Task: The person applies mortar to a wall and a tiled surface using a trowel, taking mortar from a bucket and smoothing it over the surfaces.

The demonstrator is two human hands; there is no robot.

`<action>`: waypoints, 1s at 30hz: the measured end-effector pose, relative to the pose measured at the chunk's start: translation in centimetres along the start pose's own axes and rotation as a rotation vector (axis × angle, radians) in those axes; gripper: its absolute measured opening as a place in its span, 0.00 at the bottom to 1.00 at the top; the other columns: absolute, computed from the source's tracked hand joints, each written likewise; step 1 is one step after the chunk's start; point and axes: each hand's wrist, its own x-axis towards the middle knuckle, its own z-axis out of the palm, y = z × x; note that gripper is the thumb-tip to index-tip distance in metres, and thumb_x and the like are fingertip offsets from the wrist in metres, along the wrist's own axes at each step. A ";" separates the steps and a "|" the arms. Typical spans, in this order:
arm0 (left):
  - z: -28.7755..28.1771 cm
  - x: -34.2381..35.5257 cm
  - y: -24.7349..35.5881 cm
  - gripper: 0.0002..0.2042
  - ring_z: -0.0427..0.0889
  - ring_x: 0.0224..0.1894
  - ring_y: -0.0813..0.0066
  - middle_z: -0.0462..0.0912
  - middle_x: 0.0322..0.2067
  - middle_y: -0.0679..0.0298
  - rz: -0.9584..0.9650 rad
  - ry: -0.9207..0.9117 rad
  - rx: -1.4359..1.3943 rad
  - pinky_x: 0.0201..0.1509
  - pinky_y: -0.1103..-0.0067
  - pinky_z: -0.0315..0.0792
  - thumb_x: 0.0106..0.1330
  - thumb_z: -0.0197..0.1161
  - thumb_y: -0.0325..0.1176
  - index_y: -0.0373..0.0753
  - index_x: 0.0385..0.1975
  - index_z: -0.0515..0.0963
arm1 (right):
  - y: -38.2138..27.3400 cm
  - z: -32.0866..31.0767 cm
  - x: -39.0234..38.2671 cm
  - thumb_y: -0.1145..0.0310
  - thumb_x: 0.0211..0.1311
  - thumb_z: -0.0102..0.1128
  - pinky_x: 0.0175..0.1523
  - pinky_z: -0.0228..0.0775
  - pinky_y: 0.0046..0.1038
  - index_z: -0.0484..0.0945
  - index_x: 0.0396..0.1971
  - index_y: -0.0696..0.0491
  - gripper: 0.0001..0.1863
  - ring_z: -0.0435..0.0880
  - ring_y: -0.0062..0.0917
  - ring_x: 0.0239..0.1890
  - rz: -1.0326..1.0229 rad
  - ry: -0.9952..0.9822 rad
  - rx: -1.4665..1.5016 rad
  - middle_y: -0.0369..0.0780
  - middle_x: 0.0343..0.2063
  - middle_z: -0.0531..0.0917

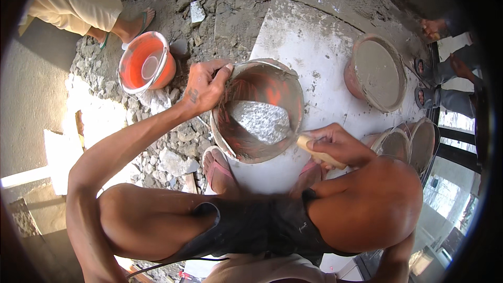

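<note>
Left hand: the left hand (205, 86) grips the rim of the round orange bucket smeared with grey mortar (258, 110) at about 10 o'clock on the rim. The thumb sits inside the rim and the fingers (195, 76) curl over the outside, closed on the edge.
Right hand: the right hand (335, 144) is wrapped tight around the pale wooden handle of a trowel (320, 153), at about 4 o'clock from the bucket.
Trowel blade: the flat grey metal blade (260, 120) lies inside the bucket, low against the wall, coated in wet grey mix.
Where the bucket is: it stands on a white flat board (319, 47) on the floor, just in front of the person's feet in pink sandals (220, 170).
Arm pose: the left arm reaches long from 7 o'clock, almost straight. The right arm is bent, tucked beside the right knee. The person squats.
Doing it well: I think the left hand should hold the bucket firm so it does not spin, and the blade should stay flat to the wall to scrape the mix clean.
Nearby: a small orange bowl with water (145, 63) sits at 10 o'clock, on grey rubble (178, 147). A round pan full of grey mortar (377, 72) sits at 2 o'clock.
</note>
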 end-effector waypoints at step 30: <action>-2.9 0.1 -8.7 0.15 0.65 0.24 0.86 0.71 0.19 0.74 -0.303 0.140 -0.283 0.27 0.79 0.60 0.71 0.56 0.33 0.33 0.22 0.78 | -3.5 -1.5 -1.3 0.63 0.75 0.54 0.24 0.66 0.21 0.73 0.63 0.60 0.23 0.72 0.15 0.18 -0.406 0.134 0.201 0.38 0.24 0.78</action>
